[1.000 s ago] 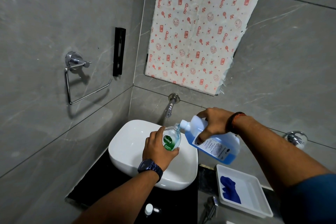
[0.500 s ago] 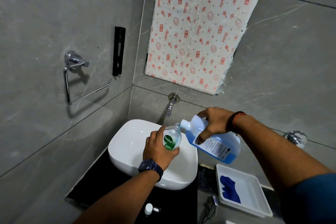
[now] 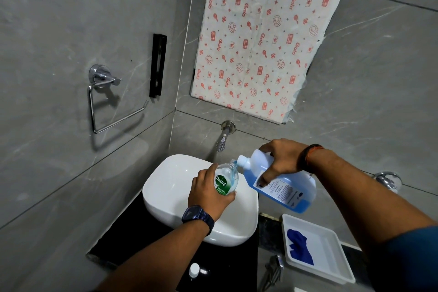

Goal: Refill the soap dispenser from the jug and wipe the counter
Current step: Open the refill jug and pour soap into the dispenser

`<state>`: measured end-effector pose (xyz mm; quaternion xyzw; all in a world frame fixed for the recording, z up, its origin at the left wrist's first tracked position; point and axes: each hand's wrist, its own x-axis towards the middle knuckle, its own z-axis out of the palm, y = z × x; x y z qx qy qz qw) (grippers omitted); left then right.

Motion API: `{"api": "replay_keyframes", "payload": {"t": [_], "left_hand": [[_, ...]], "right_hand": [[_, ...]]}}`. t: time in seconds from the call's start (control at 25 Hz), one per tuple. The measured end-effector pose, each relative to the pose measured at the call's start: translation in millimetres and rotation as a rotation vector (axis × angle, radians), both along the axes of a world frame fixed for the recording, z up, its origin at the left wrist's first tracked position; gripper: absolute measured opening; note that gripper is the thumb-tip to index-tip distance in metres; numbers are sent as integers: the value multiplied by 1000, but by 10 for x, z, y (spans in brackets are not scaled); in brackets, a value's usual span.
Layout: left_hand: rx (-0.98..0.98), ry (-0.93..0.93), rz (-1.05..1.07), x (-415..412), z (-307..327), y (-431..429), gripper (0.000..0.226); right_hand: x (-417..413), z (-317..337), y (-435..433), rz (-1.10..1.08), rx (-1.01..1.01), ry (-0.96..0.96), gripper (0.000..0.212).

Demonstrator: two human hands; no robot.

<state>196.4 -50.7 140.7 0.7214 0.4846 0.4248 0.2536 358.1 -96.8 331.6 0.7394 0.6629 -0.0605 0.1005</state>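
My left hand grips a clear soap dispenser bottle with a green label, held over the white basin. Its top is off. My right hand holds a translucent jug of blue liquid, tilted down to the left. The jug's white spout touches the bottle's open neck, and blue liquid shows at the neck. A blue cloth lies in a white tray on the right.
The basin sits on a black counter. A small white cap lies on the counter near the front. A wall tap sticks out above the basin. A chrome towel ring hangs on the left wall. Another chrome fitting is at right.
Both hands stay almost still. The jug keeps its tilt against the bottle neck, with blue liquid now visible entering the bottle.
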Motion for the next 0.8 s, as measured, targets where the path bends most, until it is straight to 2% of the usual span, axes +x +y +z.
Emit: {"api": "replay_keyframes", "payload": {"t": [0.48, 0.8], "left_hand": [[15, -16, 2, -26, 23, -36, 79], [19, -20, 10, -52, 37, -54, 78]], "right_hand": [[-27, 30, -25, 16, -7, 6, 83], [-51, 40, -26, -5, -20, 21, 92]]}}
